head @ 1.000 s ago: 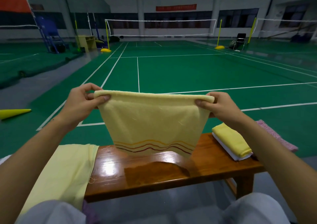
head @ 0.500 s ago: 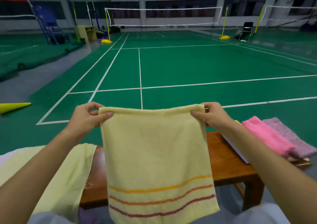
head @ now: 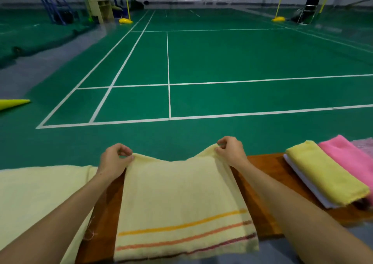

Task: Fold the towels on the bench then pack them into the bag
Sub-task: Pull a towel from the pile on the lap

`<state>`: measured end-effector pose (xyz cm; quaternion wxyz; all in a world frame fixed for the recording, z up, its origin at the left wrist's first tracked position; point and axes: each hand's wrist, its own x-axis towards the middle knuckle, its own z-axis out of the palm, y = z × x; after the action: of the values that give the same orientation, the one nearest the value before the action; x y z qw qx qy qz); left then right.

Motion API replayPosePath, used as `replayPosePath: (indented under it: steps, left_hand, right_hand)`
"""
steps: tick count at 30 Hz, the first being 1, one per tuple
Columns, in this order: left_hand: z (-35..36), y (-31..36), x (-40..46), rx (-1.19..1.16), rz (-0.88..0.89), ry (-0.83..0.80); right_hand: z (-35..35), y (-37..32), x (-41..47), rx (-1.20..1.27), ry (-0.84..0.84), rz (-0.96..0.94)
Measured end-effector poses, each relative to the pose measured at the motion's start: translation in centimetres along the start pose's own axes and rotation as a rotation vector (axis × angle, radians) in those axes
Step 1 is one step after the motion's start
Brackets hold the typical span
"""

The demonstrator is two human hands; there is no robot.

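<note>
Left hand [head: 115,160] pinches the far left corner of the striped towel [head: 181,199] between thumb and fingers; right hand [head: 230,152] pinches the far right corner the same way. Both hands are curled tight on the cloth, and the far edge sags slightly between them.

The towel lies across the bench [head: 260,199], its 3 stripes at the near end, which overhangs the bench's near edge. Judgement: the corners are held level so the towel is spread flat and square on the bench, ready for a fold.

Left of the towel, a pale yellow cloth [head: 40,193] drapes over the bench end; whether it is another towel or the bag cannot be told. Right of the towel, well apart, a folded yellow towel [head: 323,175] sits on a white one [head: 310,189], with a pink towel [head: 349,156] just beside it. Judgement: these are finished folds, parked clear of the working area.

No bag is identifiable. Packing not yet begun.
</note>
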<state>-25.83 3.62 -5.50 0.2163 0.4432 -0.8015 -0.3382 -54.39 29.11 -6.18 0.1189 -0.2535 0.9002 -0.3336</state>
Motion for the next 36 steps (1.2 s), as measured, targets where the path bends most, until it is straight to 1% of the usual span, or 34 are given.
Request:
replayPosePath:
  steps: [4,6,9,13,15,17,19,22,26,29,32,34,36]
  left_hand:
    - [-1.1,0.6,-2.2,-0.010,0.001,0.001]
    - [-1.3,1.7,-3.9,0.002,0.062,-0.030]
    - [-1.2,3.4,-6.3,-0.039,0.123,-0.133]
    - [0.1,5.2,-9.7,-0.151,0.083,-0.323]
    - [1.3,5.9,-11.4,-0.164,0.147,-0.422]
    - [2.5,6.5,-12.5,-0.142,0.240,-0.506]
    - [3.6,7.0,-12.9,-0.135,0.295,-0.549]
    - [4.9,7.5,-12.7,-0.111,0.347,-0.582]
    - [6.6,8.0,-11.9,0.002,0.439,-0.621]
    - [7.6,8.7,-11.8,0.181,0.566,-0.663]
    - [8.5,8.9,-11.8,0.365,0.680,-0.652]
    - [8.8,8.9,-11.5,0.426,0.712,-0.635]
    - [8.8,8.9,-11.1,0.462,0.711,-0.605]
  right_hand:
    - [-1.5,1.3,-2.3,-0.074,-0.006,0.024]
    - [-2.4,2.1,-4.0,-0.092,-0.028,0.057]
    - [-3.3,3.1,-7.0,-0.091,-0.062,0.115]
    - [-3.4,4.4,-11.0,-0.108,-0.156,0.190]
    - [-3.0,5.1,-12.1,-0.105,-0.188,0.188]
    - [-2.9,5.0,-12.8,-0.049,-0.221,0.173]
    - [-3.0,4.4,-13.3,0.019,-0.239,0.144]
    - [-3.1,2.7,-14.3,0.082,-0.239,0.038]
    - [-1.8,1.4,-15.0,0.069,-0.272,-0.125]
    - [-0.5,0.7,-15.5,0.071,-0.351,-0.256]
    - [0.0,-0.2,-16.2,0.083,-0.415,-0.411]
    - [-0.1,-0.1,-16.3,0.114,-0.440,-0.442]
    - [-0.6,0.4,-16.2,0.166,-0.483,-0.385]
